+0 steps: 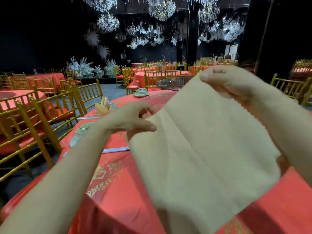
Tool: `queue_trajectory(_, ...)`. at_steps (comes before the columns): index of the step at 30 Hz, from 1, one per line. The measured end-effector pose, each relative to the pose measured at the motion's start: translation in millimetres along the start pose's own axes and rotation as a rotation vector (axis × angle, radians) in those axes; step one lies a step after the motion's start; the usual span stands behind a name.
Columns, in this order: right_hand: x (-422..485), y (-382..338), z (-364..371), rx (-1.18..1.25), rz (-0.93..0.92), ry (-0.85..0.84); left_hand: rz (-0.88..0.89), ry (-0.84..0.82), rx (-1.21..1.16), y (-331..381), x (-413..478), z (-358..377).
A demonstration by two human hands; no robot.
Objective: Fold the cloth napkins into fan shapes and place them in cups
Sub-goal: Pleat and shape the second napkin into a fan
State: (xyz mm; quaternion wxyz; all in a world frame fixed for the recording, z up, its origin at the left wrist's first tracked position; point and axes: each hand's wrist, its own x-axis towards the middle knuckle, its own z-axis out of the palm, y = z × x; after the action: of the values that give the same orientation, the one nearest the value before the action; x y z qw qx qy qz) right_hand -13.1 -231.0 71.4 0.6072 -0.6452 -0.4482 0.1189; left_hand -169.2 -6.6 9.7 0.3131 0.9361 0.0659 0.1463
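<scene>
Head view: we hold a cream napkin [202, 149] spread in the air above the red table [121, 200], left hand [133, 119] pinching its near-left corner, right hand [226, 83] closed on the far top edge. We judge pleating has not begun; next we must lay it flat. Left of the napkin lie chopsticks [116, 149], saucers, and a finished fan [103, 107].
</scene>
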Motion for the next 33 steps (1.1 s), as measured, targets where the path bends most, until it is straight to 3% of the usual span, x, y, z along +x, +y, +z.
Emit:
queue_trajectory(3,10,68,3,-0.152,0.262,0.063,-0.085,-0.028,0.07,-21,6,38)
queue_trajectory(7,15,143,14,-0.271,0.344,0.137,-0.248,0.087,0.308,-65,8,87)
queue_trajectory(9,19,164,21,-0.309,0.344,0.145,-0.104,0.164,0.445,-67,-6,116)
queue_trajectory(10,21,173,24,-0.319,0.329,0.159,0.019,0.169,0.383,-60,-15,131)
queue_trajectory(13,26,183,30,-0.295,0.31,0.203,0.242,-0.009,0.315,-31,-37,177)
queue_trajectory(19,29,197,29,-0.284,0.284,0.227,0.357,-0.024,0.441,-32,-37,220)
queue_trajectory(25,31,210,33,-0.269,0.257,0.309,0.261,-0.057,0.459,-32,-43,223)
queue_trajectory(28,32,210,36,-0.309,0.279,0.344,0.18,-0.214,0.556,-28,-44,220)
queue_trajectory(31,17,191,43,-0.689,0.251,0.238,0.148,-0.189,0.522,-31,-45,221)
queue_trajectory(33,-21,176,55,-0.741,0.107,0.094,0.138,-0.165,0.489,-36,-47,224)
